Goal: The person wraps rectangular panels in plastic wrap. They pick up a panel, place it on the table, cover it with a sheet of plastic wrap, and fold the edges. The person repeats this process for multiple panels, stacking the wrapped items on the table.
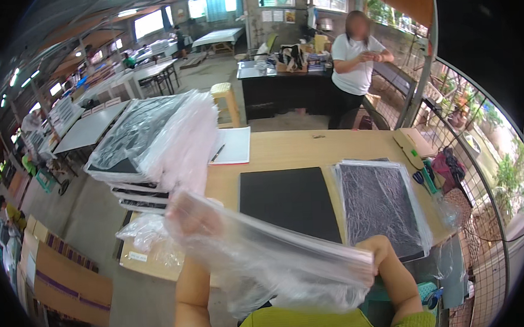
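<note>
A long clear plastic bag [272, 246] is stretched between my two hands, in front of me and above the table's near edge. My right hand [378, 253] is closed around its right end. At the left end my left hand [196, 217] grips the bag, its fingers blurred and partly covered by the film. Beyond the bag, a flat black board [287, 199] lies on the table, its near part hidden by the plastic. To its right is a stack of dark sheets in clear wrapping [381, 207].
A tall stack of plastic-wrapped dark panels [145, 137] stands at the table's left. Behind the board lies a white pad [235, 146] with a pen [218, 153]. Scissors [418, 179] are at the right edge of the wooden table [296, 147]. A person in white [354, 64] stands beyond it.
</note>
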{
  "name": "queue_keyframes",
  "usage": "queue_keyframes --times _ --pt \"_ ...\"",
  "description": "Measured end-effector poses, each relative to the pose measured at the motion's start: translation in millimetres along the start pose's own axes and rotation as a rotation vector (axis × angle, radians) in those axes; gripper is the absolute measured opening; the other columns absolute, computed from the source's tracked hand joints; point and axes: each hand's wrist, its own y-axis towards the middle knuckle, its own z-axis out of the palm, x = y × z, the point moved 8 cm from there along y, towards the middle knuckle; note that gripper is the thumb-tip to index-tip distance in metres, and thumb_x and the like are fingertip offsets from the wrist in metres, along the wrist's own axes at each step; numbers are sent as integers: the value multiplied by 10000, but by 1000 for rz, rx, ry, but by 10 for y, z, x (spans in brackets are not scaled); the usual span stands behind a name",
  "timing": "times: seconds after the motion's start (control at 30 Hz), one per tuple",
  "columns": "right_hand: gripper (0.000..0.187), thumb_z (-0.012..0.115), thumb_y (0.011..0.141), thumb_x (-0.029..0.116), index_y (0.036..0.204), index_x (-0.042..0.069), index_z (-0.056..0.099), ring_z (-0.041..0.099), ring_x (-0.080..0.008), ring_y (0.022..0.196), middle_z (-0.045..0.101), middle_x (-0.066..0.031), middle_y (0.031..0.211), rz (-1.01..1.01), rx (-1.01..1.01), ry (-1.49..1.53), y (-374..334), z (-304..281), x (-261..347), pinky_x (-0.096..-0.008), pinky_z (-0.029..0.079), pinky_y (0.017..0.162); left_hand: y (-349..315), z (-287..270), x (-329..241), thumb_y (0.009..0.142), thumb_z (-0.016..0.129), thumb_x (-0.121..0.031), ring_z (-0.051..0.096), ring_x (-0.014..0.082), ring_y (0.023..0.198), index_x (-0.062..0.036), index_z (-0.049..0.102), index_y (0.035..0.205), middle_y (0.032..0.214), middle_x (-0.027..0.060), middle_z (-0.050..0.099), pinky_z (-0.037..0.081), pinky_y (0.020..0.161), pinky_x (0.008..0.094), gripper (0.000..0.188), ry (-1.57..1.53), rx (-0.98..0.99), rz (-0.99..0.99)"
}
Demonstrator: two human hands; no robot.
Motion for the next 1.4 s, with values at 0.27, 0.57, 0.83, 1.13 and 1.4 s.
queue_keyframes --times 0.27,0.57,0.83,1.13,1.4 --pt "316 654 797 225 994 7 539 604 -214 709 602 -97 799 -98 -275 50 -345 58 242 -340 502 631 312 -132 244 799 645 -171 487 106 679 -22 602 870 736 -7 569 435 605 282 170 152 49 -192" --pt "351 700 753 237 968 -8 570 606 -200 718 620 -97 805 -82 -404 43 -606 264 244 -335 501 642 256 -149 539 787 658 -300 500 109 684 -36 604 918 779 -8 571 427 606 260 299 80 64 -245" --pt "382 741 715 248 945 -22 598 608 -188 725 635 -97 811 223 -711 95 -869 204 -5 -331 499 651 189 -266 574 782 658 -469 548 144 762 -60 565 1090 943 31 574 434 667 250 520 -620 262 168" --pt "417 787 671 259 919 -38 630 611 -174 733 652 -97 818 115 -1125 240 -1086 65 35 -326 498 662 -55 -273 657 774 641 -342 543 122 749 -57 537 1059 927 43 544 435 623 249 416 -218 -29 4" --pt "198 702 661 131 768 -13 618 584 -219 607 606 -127 641 -199 -1049 328 -961 234 -311 -355 459 539 -672 -628 281 754 625 -196 522 86 607 -25 585 871 727 28 550 400 524 223 210 -194 -400 175"
